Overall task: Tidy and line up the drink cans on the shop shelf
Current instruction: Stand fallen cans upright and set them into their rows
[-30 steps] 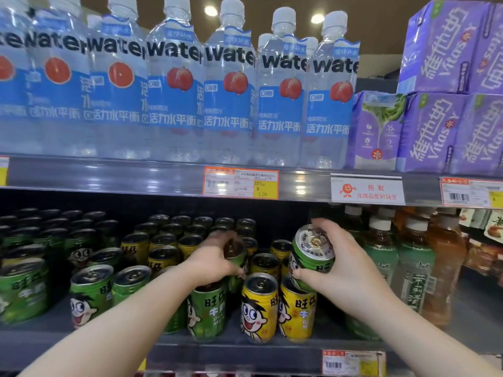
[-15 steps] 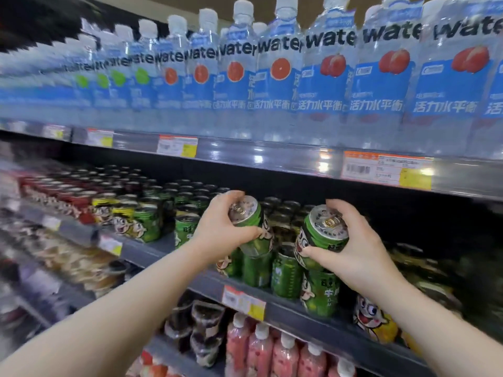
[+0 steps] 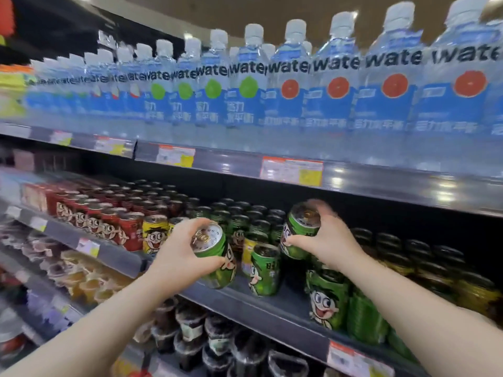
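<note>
Compared with a second ago, the view has turned to the left along the shelf (image 3: 261,306), so now the red cans (image 3: 109,227) and yellow cans (image 3: 153,235) are visible at the far left, and both hands have lifted their green cans away from the mixed spot where they stood among yellow ones. I judge this means the person is carrying the two cans toward the green group, so the sorting is in the middle, not finished. The left hand (image 3: 174,257) has its fingers (image 3: 198,223) curled around the left green can (image 3: 215,257), which is tilted with its top toward the camera, above the front edge of the shelf. The right hand (image 3: 332,240) pinches the right green can (image 3: 299,229) from above, fingers closed on its top rim, and holds it raised over the standing green cans (image 3: 265,270). The picture is blurred, so the exact contact of the thumbs I cannot tell
</note>
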`<state>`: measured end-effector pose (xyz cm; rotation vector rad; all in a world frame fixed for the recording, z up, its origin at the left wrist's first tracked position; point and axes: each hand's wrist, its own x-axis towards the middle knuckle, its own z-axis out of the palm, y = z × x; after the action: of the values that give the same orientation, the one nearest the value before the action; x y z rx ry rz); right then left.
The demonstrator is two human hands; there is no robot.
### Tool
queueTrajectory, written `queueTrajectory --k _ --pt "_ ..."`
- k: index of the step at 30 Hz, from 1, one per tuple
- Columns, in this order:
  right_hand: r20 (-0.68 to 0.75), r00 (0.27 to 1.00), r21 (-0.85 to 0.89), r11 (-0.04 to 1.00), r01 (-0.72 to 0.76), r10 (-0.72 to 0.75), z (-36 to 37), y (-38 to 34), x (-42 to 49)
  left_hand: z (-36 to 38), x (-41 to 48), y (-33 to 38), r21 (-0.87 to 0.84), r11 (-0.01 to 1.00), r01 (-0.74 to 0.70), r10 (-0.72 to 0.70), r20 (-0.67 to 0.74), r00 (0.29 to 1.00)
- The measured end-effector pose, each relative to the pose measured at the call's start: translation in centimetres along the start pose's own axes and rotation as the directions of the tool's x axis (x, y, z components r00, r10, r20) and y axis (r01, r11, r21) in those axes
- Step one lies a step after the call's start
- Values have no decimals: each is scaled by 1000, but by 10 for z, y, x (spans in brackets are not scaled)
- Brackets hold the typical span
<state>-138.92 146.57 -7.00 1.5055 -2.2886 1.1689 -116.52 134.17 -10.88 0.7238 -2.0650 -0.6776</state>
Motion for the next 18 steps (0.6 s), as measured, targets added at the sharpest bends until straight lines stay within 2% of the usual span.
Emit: queueTrajectory --k 6,9,13,18 --pt "87 967 -185 958 -219 238 37 12 47 -2 30 -32 24 993 -117 112 149 982" --pt "221 943 -274 943 -187 251 44 18 52 11 38 -34 48 982 -182 163 266 950" --pt "350 901 -307 940 -147 255 53 25 62 29 49 -36 67 982 -179 145 350 925" --pt "448 848 -270 947 -172 282 54 36 84 42 61 -36 275 902 -331 222 362 905"
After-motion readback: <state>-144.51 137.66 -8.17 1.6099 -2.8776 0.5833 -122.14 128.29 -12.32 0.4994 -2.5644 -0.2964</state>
